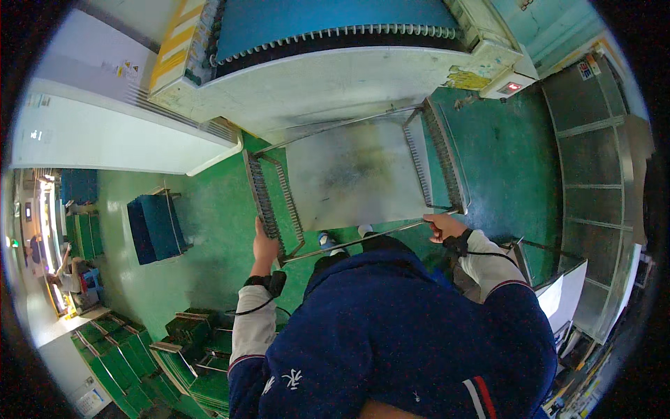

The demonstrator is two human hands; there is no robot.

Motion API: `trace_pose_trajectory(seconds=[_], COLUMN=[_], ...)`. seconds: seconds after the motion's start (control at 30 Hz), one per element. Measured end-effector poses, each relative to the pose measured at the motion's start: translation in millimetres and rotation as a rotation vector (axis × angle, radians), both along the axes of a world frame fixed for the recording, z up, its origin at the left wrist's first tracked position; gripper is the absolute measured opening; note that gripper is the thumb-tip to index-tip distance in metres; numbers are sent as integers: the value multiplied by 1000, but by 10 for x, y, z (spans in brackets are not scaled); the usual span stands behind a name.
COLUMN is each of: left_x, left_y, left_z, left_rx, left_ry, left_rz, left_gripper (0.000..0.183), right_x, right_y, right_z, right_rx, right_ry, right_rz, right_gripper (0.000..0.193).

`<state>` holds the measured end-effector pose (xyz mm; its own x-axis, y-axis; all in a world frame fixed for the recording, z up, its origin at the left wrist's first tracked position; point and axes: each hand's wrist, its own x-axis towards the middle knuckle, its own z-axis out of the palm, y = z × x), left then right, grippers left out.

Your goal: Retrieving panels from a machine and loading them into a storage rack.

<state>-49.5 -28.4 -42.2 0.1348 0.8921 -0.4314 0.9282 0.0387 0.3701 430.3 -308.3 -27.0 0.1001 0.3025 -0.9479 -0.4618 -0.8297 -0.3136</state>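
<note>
A metal rack (pixel 262 195) with comb-like slotted sides and thin connecting rods is in front of my body. My left hand (pixel 265 244) closes on its near left corner. At the near right corner, my right hand (pixel 444 227) has its fingers curled round the frame end. No panels show in the rack's slots. Through the open frame a pale flat plate (pixel 359 174) with a dark smudge is visible below. Whether the rack touches that plate I cannot tell. Both wrists wear dark bands with cords.
A whitish machine (pixel 335 84) with a row of rollers and a blue panel (pixel 335 17) stands ahead. Left are a white cabinet (pixel 118 133) and a rack of dark blue panels (pixel 155 229). Green panel stacks (pixel 115 356) sit lower left; a grey framed partition (pixel 593 181) stands right. A seated person (pixel 73 276) is far left.
</note>
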Motion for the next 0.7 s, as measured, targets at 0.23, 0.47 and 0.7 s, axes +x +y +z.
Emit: trace_pose_trajectory(seconds=[0.23,0.47,0.7], left_x=[-47,-75,-16], left_y=[8,35,27], left_z=[-53,-203,-139], left_rx=[-8,48,-18], left_ry=[-47,-49,-33], left_rz=[1,-38,14], left_gripper=[91,88,79], right_x=[-3,-174,-24], right_y=[-38,103,100], right_z=[-156,88,71], right_rx=[-94,146,322], right_ry=[14,-1041,-1039], right_rz=[-112,958,1332], right_gripper=[28,26,30])
